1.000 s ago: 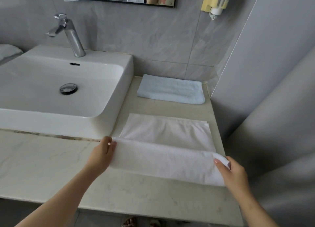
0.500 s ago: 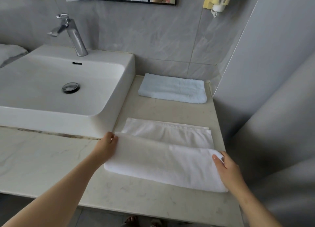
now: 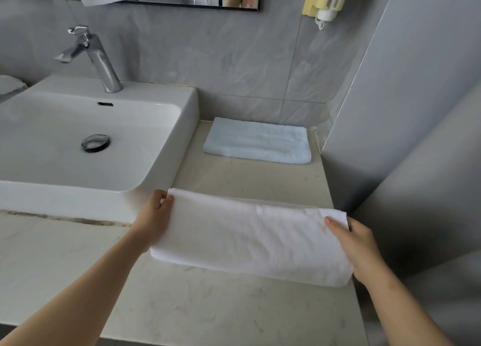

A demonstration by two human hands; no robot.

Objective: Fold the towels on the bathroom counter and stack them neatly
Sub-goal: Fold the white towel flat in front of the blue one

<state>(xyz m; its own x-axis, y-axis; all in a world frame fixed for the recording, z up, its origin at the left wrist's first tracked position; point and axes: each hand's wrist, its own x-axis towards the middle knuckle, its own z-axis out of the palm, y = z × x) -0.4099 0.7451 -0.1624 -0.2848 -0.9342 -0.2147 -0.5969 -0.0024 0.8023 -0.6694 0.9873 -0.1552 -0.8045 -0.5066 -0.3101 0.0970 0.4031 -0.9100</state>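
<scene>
- The white towel (image 3: 255,239) lies across the lower middle of the frame on the pale desk (image 3: 208,309), folded into a long band.
- Its long axis runs left to right and dips a little toward the lower right. The rounded fold faces the bottom of the frame and the open edge faces the top.
- A thin strip of an under layer shows just beyond the upper edge, right of centre.
- The left hand (image 3: 156,220) is at the band's left end, its grip clamped on the upper left corner, with thumb and fingers pinching the cloth.
- The right hand (image 3: 356,246) is at the right end with its thumb on top. The other fingers pass behind the corner, mostly hidden, so its grip seems clamped on the cloth too.
- The light blue towel (image 3: 257,144) lies folded flat in the upper middle of the frame, against the wall (image 3: 234,59). Its long axis also runs left to right, well apart from the white one.
- The sink (image 3: 187,127) fills the left of the frame, with the faucet (image 3: 96,57) at upper left.
</scene>
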